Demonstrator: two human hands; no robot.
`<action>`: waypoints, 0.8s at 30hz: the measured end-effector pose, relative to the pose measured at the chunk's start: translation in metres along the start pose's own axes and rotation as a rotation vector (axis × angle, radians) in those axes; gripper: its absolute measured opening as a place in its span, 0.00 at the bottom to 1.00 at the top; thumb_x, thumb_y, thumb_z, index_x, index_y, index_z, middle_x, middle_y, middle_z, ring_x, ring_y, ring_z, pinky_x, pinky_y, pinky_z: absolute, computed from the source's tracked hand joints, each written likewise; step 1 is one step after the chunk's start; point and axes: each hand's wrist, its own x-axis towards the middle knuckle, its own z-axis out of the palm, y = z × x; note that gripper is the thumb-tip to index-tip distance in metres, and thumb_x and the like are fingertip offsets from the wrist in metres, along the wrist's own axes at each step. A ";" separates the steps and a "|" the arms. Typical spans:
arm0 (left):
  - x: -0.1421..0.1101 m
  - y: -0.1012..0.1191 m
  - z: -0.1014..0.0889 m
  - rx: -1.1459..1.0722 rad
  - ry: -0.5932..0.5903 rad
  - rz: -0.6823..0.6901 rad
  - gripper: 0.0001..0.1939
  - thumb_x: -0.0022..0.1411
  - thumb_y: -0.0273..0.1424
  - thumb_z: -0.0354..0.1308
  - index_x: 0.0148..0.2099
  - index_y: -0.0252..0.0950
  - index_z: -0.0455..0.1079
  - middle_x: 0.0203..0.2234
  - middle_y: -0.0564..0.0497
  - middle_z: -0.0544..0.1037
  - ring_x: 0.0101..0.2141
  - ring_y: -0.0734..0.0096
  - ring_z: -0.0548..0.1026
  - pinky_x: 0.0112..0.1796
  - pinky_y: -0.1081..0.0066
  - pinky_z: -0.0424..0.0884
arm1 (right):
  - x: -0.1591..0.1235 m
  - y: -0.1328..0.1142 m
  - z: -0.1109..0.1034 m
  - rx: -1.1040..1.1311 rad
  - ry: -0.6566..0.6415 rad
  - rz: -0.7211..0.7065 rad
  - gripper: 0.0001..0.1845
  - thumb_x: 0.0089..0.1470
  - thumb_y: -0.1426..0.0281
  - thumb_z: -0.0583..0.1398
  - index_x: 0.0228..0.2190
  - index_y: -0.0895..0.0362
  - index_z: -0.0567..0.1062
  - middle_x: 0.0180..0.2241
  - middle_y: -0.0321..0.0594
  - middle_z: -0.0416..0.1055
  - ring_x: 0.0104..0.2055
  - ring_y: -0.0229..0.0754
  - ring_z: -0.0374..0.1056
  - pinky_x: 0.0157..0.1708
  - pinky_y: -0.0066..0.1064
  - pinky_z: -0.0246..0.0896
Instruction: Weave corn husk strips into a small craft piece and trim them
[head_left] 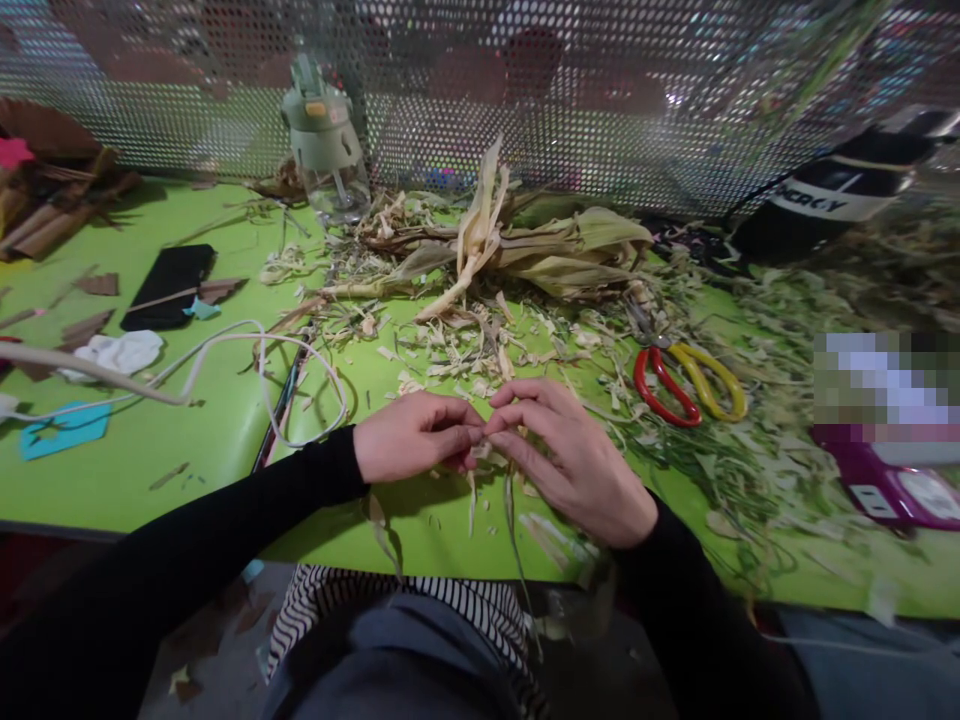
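While the left hand [420, 437] curls nearly closed and the right hand [566, 455] bends loosely, fingertips meeting by the worktop's [97, 490] near edge, what they pinch cannot be told; thin strips [472, 505] show just below, dry husks [592, 237] toward the far edge.

Craft workshop, scrap-strewn green table [165, 430], scissors [657, 343], dried husks [540, 250], perforated screen [480, 90]

Snug black long sleeves [255, 520], dark blue-grey garment [420, 660], black-and-white striped cloth [304, 605]
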 end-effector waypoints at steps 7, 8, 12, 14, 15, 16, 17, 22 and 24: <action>-0.001 0.004 -0.002 0.028 -0.034 -0.034 0.05 0.58 0.23 0.53 0.37 0.31 0.68 0.26 0.53 0.76 0.27 0.79 0.73 0.35 0.74 0.69 | -0.001 0.001 0.001 0.018 -0.026 0.005 0.04 0.58 0.73 0.55 0.33 0.57 0.71 0.41 0.45 0.69 0.45 0.45 0.65 0.44 0.39 0.60; -0.001 0.004 -0.002 0.022 -0.036 -0.035 0.05 0.57 0.23 0.54 0.38 0.31 0.68 0.27 0.53 0.76 0.27 0.79 0.73 0.35 0.74 0.69 | -0.002 0.001 0.001 0.018 -0.022 0.005 0.04 0.58 0.73 0.55 0.33 0.57 0.71 0.41 0.45 0.69 0.45 0.44 0.65 0.44 0.39 0.60; 0.000 0.000 -0.002 0.009 -0.068 0.005 0.05 0.55 0.23 0.56 0.37 0.31 0.68 0.27 0.53 0.75 0.27 0.80 0.72 0.35 0.74 0.68 | -0.002 0.001 0.000 0.017 -0.040 -0.004 0.05 0.58 0.74 0.55 0.32 0.56 0.71 0.41 0.44 0.70 0.44 0.44 0.65 0.44 0.40 0.60; 0.000 -0.001 -0.002 0.010 -0.096 0.024 0.04 0.55 0.23 0.56 0.36 0.31 0.68 0.27 0.53 0.75 0.27 0.80 0.71 0.35 0.75 0.68 | -0.002 0.001 0.000 0.018 -0.048 -0.010 0.05 0.58 0.74 0.55 0.32 0.56 0.71 0.42 0.44 0.70 0.44 0.44 0.65 0.44 0.39 0.60; 0.000 -0.001 -0.003 0.017 -0.104 0.028 0.04 0.55 0.24 0.56 0.36 0.31 0.67 0.28 0.53 0.75 0.27 0.80 0.72 0.35 0.75 0.68 | -0.002 0.001 -0.001 0.017 -0.048 -0.015 0.05 0.58 0.74 0.55 0.32 0.56 0.71 0.41 0.44 0.70 0.44 0.44 0.65 0.44 0.39 0.60; 0.000 -0.002 -0.003 0.027 -0.110 0.030 0.03 0.56 0.24 0.56 0.35 0.31 0.67 0.28 0.53 0.75 0.28 0.80 0.72 0.35 0.75 0.68 | -0.002 0.001 -0.001 0.017 -0.050 -0.021 0.05 0.58 0.74 0.55 0.32 0.56 0.71 0.41 0.44 0.70 0.44 0.43 0.65 0.44 0.39 0.60; 0.000 -0.002 -0.003 0.040 -0.113 0.031 0.03 0.57 0.25 0.56 0.35 0.31 0.67 0.28 0.52 0.75 0.28 0.80 0.72 0.35 0.75 0.68 | -0.002 0.000 -0.002 0.016 -0.054 -0.028 0.06 0.58 0.74 0.55 0.32 0.57 0.71 0.41 0.44 0.70 0.43 0.43 0.65 0.44 0.39 0.60; -0.001 -0.002 -0.005 0.108 -0.156 0.039 0.06 0.58 0.29 0.56 0.36 0.31 0.69 0.30 0.51 0.76 0.30 0.78 0.73 0.36 0.74 0.68 | -0.003 -0.002 -0.003 0.009 -0.108 -0.040 0.06 0.58 0.74 0.55 0.31 0.57 0.71 0.42 0.44 0.70 0.43 0.43 0.64 0.45 0.39 0.60; -0.001 -0.003 -0.005 0.148 -0.165 0.050 0.09 0.57 0.31 0.58 0.38 0.30 0.69 0.30 0.51 0.76 0.30 0.77 0.72 0.35 0.74 0.68 | -0.003 -0.002 -0.003 0.013 -0.133 -0.044 0.06 0.59 0.73 0.55 0.31 0.57 0.71 0.42 0.44 0.70 0.44 0.44 0.64 0.45 0.39 0.60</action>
